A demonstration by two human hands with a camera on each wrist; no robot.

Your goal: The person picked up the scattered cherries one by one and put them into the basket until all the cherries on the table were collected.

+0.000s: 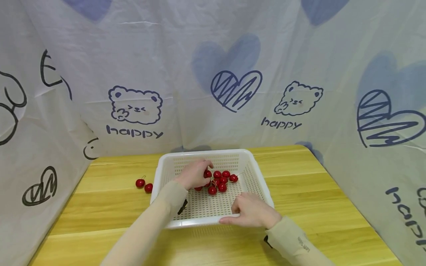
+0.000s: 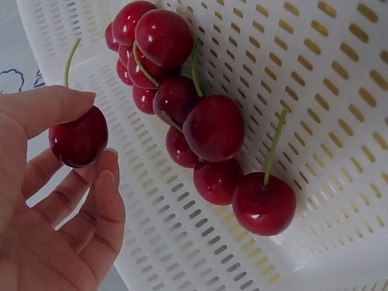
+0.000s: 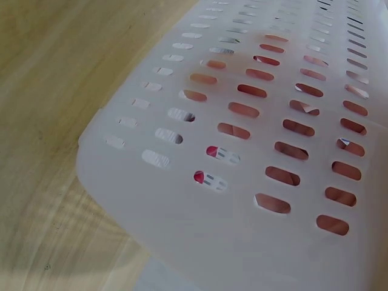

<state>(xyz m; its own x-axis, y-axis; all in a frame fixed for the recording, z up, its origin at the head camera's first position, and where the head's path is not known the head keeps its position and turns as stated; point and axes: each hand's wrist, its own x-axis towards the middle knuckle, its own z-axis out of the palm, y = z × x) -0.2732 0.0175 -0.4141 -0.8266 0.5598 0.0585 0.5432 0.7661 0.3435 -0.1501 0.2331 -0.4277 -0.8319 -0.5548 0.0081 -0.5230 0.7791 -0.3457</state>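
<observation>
My left hand (image 1: 192, 176) is inside a white plastic basket (image 1: 191, 222) with slotted walls. Between thumb and fingers it pinches a dark red cherry (image 2: 79, 140) with a green stem, seen in the left wrist view. Several more cherries (image 2: 215, 128) lie clustered on the basket floor beside that hand. At the basket's near side, my right hand (image 1: 252, 211) grips the rim, thumb outside and fingers over the inside. The right wrist view shows the basket's outer wall (image 3: 157, 200) close up, with the fingers partly visible through its slots.
Two cherries, one (image 1: 140, 183) with a stem and another (image 1: 148, 188) beside it, lie on the wooden table (image 1: 110, 207) left of the basket. A white printed sheet (image 1: 186, 122) hangs behind the table and along both sides.
</observation>
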